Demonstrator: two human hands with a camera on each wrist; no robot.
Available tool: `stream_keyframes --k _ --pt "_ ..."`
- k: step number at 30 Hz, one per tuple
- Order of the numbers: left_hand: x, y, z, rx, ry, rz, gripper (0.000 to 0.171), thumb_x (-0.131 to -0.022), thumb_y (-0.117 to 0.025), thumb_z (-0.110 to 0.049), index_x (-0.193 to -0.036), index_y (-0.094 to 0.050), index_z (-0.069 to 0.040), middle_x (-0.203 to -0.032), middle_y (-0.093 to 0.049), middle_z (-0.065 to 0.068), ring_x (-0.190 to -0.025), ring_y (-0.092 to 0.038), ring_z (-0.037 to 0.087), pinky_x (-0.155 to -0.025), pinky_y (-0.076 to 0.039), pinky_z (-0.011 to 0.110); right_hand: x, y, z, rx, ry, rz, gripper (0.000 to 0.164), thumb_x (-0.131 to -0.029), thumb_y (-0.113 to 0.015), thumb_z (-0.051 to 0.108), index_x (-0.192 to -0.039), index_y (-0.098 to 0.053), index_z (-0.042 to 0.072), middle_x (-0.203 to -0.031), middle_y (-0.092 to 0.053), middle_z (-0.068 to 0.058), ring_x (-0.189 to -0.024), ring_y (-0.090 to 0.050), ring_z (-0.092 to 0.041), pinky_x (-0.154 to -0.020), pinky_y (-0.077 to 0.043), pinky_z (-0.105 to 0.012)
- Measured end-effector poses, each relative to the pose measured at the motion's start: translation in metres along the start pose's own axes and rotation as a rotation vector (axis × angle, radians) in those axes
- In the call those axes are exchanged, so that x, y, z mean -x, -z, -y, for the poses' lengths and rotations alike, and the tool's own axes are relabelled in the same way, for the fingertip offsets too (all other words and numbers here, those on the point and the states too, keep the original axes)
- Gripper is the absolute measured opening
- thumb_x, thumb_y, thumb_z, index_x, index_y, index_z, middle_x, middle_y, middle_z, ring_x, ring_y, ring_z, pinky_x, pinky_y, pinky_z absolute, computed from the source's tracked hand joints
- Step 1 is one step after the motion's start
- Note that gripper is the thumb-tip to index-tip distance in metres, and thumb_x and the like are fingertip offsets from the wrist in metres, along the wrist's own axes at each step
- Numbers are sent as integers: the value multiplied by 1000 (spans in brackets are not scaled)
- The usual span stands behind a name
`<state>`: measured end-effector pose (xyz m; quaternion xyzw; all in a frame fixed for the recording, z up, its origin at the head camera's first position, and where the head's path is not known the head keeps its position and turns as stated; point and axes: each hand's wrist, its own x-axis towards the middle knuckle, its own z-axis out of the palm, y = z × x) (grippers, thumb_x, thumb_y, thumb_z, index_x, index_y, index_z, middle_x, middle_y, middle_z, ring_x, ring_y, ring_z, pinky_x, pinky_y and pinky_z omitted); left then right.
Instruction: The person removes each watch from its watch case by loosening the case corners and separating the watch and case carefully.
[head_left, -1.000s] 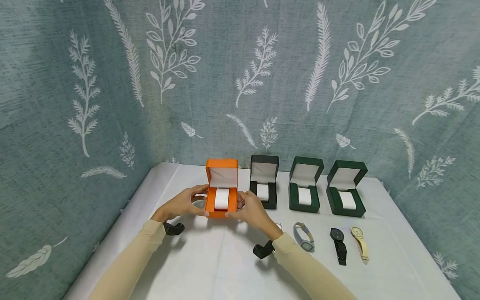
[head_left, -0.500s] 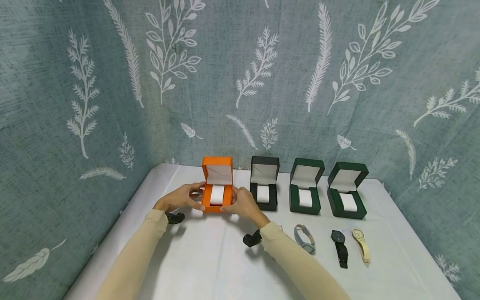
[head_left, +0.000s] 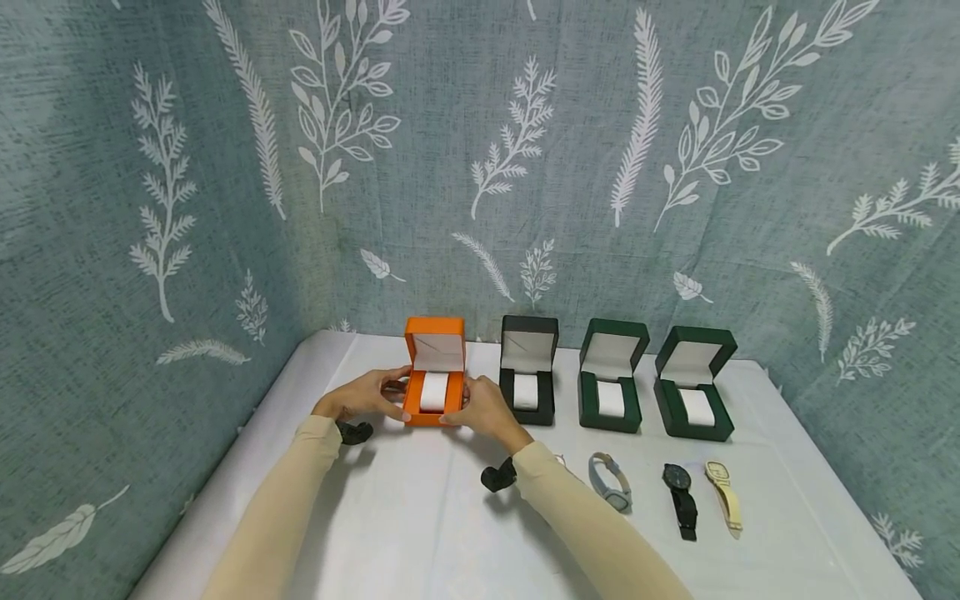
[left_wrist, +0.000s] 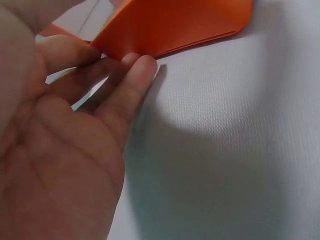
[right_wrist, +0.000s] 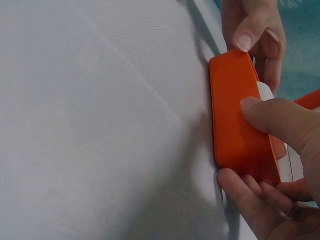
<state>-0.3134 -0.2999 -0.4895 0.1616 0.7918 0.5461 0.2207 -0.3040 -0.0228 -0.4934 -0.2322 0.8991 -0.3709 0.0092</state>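
Note:
An orange watch box [head_left: 435, 327] stands at the back left with its lid raised and a white cushion [head_left: 433, 393] inside. My left hand [head_left: 366, 395] holds its left side, thumb at the front corner. On the opposite side my right hand [head_left: 489, 410] grips it, the thumb pressing the front wall. In the right wrist view, the box's orange front [right_wrist: 231, 115] lies between both hands, with my right fingertips low at the side near the cloth. From the left wrist, fingertips meet the orange side wall [left_wrist: 185, 25] at its bottom edge.
To the right stand a black watch box [head_left: 529, 322] and two green ones [head_left: 615, 328], lids up, white cushions inside. In front lie a grey-blue watch [head_left: 618, 499], a black watch [head_left: 677, 477] and a gold-coloured watch [head_left: 717, 473]. My right sleeve [head_left: 585, 517] mostly covers another small item.
Both hands have moved the orange box slightly left and back, mostly in the first half second. Since then it has stayed nearly still. The other boxes and the watches have not moved.

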Motion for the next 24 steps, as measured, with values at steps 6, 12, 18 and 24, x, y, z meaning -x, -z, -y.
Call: stream_keyframes --k 6,12,18,24 --pt "-3 -1 1 -3 6 4 112 -82 -88 -7 -163 -11 0 -157 -35 31 -140 -44 44 -108 -47 43 -2 1 1 -5 -11 18 54 -77 -93 32 -115 -70 2 -92 -68 -5 -84 -54 -16 -76 -50 -33" --pt "-10 -4 -2 -25 27 15 112 -82 -88 -9 -164 -11 -2 -158 -35 30 -140 -45 43 -108 -47 43 0 4 -2 -23 -26 24 52 -78 -93 30 -113 -69 0 -93 -71 -6 -80 -59 -13 -75 -52 -31" --pt "-12 -5 -12 -75 15 7 106 -83 -88 -9 -164 -20 -5 -157 -39 27 -139 -46 43 -111 -44 47 6 14 -6 -73 -60 44 63 -83 -89 31 -130 -65 -4 -104 -72 -11 -81 -64 -16 -77 -54 -32" --pt "1 -10 -23 -314 -4 -23 94 -84 -88 -21 -157 -35 5 -154 -45 23 -130 -55 36 -109 -46 49 28 52 -12 -151 -26 30 62 -91 -81 30 -143 -60 4 -122 -68 -17 -97 -69 -22 -80 -58 -36"
